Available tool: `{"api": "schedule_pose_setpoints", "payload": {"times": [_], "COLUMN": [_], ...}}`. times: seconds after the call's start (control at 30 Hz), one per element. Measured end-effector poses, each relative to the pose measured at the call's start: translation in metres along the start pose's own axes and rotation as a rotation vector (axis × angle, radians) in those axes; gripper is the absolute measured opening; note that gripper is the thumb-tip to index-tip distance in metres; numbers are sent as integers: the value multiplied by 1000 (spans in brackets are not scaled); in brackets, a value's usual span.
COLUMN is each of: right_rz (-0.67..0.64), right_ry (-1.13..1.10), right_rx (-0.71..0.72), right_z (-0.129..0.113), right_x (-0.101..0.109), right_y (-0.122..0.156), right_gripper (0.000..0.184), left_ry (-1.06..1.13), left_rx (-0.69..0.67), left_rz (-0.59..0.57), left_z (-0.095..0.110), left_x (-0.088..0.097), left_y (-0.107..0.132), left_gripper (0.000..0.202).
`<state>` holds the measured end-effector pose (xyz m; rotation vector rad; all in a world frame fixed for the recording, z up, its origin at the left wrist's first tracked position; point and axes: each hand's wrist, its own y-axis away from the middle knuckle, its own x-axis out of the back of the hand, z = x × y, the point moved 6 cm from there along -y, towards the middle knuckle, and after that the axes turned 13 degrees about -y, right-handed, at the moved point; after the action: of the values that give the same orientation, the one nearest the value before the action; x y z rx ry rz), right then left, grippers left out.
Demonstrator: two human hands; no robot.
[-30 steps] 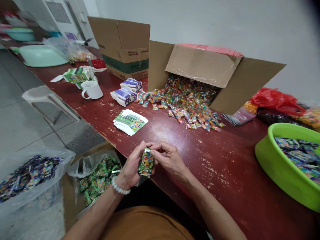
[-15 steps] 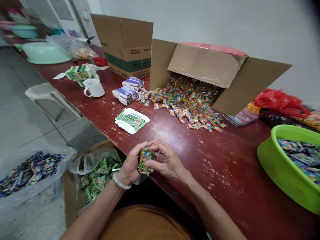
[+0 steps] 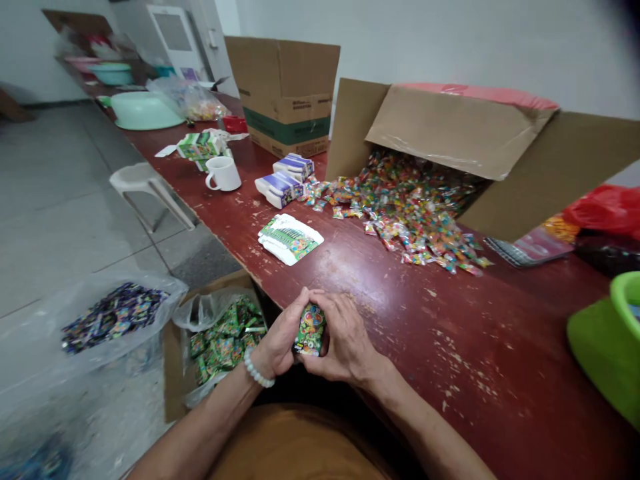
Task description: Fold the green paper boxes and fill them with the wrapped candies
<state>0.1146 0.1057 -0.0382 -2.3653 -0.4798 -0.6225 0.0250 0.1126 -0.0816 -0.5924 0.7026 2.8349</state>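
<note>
Between my two hands, near the table's front edge, is a small green printed candy packet (image 3: 311, 330), or several stacked together; I cannot tell which. My left hand (image 3: 283, 337) wears a pale bead bracelet and presses the packet's left side. My right hand (image 3: 345, 333) curves around its right side, with the thumb at the bottom edge. Ahead of them a flattened green-and-white carton (image 3: 291, 239) lies on the red table (image 3: 400, 340). Below and left, a cardboard box (image 3: 173, 373) lined with plastic holds many similar green packets (image 3: 227, 337).
Wrapped candies (image 3: 415, 213) spill from a tipped cardboard box (image 3: 440, 127). Purple-white cartons (image 3: 280, 188), a white mug (image 3: 223, 175) and green cartons (image 3: 200, 145) stand farther back. A green basin (image 3: 600, 353) is at right. Purple packets (image 3: 117, 313) fill a plastic bag at left; a white stool (image 3: 140, 177) stands beyond.
The view has swung left, so things sit farther right. My right thumb has moved off the packet's front to its lower edge, and both hands now press its sides.
</note>
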Motion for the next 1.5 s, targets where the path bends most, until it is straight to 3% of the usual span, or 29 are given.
{"api": "schedule_pose_setpoints", "payload": {"times": [0.07,0.13,0.2,0.27,0.33,0.43,0.57,0.67,0.77,0.93,1.07,1.27,1.5], "right_rz": [-53,-84,-36,44,124,169,106,96,97,98,103,395,468], "right_ry": [-80,-121,-126,-145,-169,-128,10,48,32,-13,-68,-447,-650], "right_rx": [-48,-116,-177,-221,-263,-285,-210,-183,-195,-206,-246,-538,-622], "right_z": [3,11,27,46,64,78,72,67,68,72,75,97,95], "right_x": [-4,-5,1,8,13,12,5,4,4,2,1,20,23], "right_y": [3,5,6,8,11,15,16,16,15,15,15,20,18], "right_gripper": [98,101,84,64,53,43,30,25,24,27,27,43,49], "left_ry": [-212,-502,-865,-1204,-1358,-1407,-1748,-1984,-2086,-2050,-1917,-1560,-1242], "left_rx": [-29,-120,-277,-319,-371,-471,-628,-537,-470,-491,-565,-644,-637], "left_rz": [71,183,372,571,681,662,616,608,565,583,611,573,437], "left_z": [6,24,54,81,103,121,126,120,114,117,117,98,73], "left_x": [22,56,95,129,146,133,80,59,55,60,51,48,42], "left_y": [8,20,38,53,56,27,-45,-89,-110,-118,-109,-75,-67], "left_gripper": [49,52,49,45,45,39,44,53,50,46,41,13,30]}}
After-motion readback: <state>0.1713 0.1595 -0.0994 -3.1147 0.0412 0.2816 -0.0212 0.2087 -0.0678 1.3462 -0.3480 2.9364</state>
